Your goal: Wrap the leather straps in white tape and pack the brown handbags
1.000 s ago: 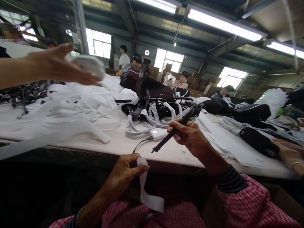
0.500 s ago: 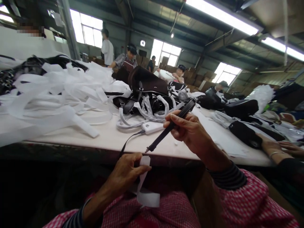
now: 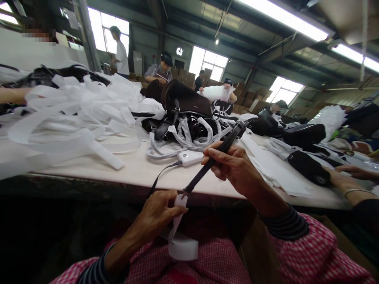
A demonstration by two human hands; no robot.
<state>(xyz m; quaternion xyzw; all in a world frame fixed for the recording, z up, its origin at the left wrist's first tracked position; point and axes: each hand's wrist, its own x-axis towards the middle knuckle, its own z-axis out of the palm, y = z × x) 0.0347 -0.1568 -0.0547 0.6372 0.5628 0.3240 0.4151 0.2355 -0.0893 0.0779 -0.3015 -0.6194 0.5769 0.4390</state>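
Observation:
My left hand pinches the top end of a white strip between thumb and fingers. The strip hangs down and curls in front of the checked apron. My right hand grips a folded black strap, which slants from upper right to lower left. At the strap's lower end a small metal fitting meets the top of the strip; whether it passes through the strip is too small to tell. Behind my hands lies a white power bank-like box with a black cable.
A heap of white strips covers the left of the white table. Black bags with wrapped handles lie mid-table. A co-worker's hands touch a black bag at right; another arm reaches in at left. More people stand farther back.
The strap's metal end has come down to the top of the white strip. My left hand has hardly moved. An arm has appeared at the left by the heap.

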